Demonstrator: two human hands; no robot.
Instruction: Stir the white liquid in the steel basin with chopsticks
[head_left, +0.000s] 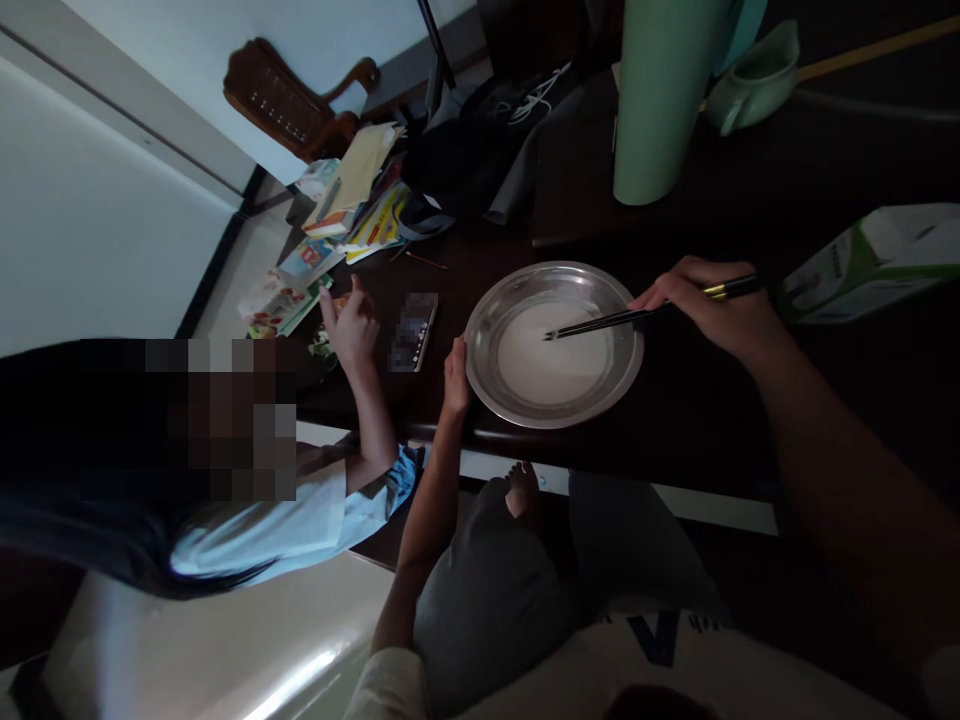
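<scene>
A round metal plate (pixel 480 340) holding a thin layer of white liquid sits on the dark table near its front edge. My left hand (pixel 455 378) grips the plate's left rim, fingers closed on it. My right hand (pixel 709 305) is closed around a pair of dark chopsticks (pixel 622 320) with gold bands; their tips reach into the white liquid at the plate's middle.
Another person in a white shirt sits at my left, their hand (pixel 351 325) raised beside a phone (pixel 414 332). Books and papers (pixel 337 225) pile at the table's far left. A tall green container (pixel 660 100), a green jug (pixel 754 80) and a box (pixel 874 262) stand behind and right.
</scene>
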